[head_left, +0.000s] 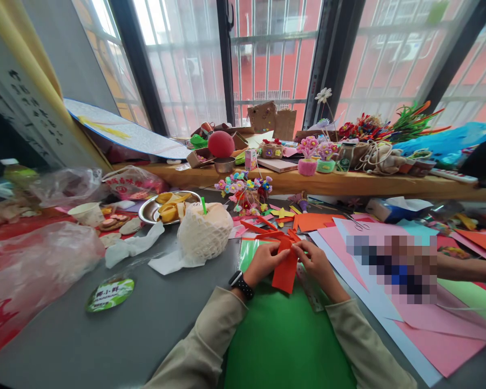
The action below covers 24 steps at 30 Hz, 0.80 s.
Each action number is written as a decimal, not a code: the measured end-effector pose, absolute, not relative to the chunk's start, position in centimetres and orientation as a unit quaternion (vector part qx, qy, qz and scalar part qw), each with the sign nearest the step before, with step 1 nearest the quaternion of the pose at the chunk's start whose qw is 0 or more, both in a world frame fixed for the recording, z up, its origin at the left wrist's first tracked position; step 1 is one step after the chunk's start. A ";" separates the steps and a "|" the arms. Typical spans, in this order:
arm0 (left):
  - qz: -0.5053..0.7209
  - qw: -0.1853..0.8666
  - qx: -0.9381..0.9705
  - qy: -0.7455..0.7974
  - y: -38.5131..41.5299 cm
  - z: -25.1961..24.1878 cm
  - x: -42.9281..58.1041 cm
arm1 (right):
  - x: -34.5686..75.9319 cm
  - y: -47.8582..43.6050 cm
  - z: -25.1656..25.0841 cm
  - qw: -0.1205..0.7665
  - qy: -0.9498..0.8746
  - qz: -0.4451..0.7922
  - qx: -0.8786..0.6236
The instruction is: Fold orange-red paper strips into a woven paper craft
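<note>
My left hand (264,262) and my right hand (316,262) meet over a green paper sheet (283,340) on the grey table (105,340). Both pinch a folded red-orange paper piece (285,267), left hand on its left edge, right hand on its upper right edge. Thin red strips (263,227) fan out from the piece's top. A black smartwatch (241,284) sits on my left wrist. Both sleeves are beige.
A coconut in white foam netting (204,229) stands left of my hands, beside a metal plate of banana peels (166,208). Pink, blue and orange paper sheets (429,324) lie right, with another person's arm (470,267). Plastic bags (32,270) lie left. A wooden sill (348,183) carries crafts.
</note>
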<state>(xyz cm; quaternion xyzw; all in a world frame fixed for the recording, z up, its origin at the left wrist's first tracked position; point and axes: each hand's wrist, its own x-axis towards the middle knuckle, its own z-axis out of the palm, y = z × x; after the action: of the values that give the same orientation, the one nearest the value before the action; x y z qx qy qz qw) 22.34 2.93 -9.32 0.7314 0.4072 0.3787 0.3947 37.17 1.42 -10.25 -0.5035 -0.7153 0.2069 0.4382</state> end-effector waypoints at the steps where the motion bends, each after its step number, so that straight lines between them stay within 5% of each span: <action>1: 0.384 0.391 0.728 0.412 2.9 -9.3 22.3 | 37.2 1.4 -10.2 0.439 -0.713 0.217 -0.502; 14: 0.379 0.381 0.749 0.386 2.8 -9.2 22.4 | 37.9 1.2 -9.6 0.426 -0.692 0.347 -0.468; 24: 0.369 0.396 0.752 0.376 3.2 -9.8 22.4 | 38.0 0.9 -9.3 0.498 -0.605 0.412 -0.466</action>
<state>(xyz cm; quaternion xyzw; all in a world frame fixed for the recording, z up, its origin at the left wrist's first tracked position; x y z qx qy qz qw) 22.41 3.18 -9.84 0.7519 0.3759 0.3690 0.3965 37.98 0.86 -9.26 -0.4657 -0.6048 0.4116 0.4979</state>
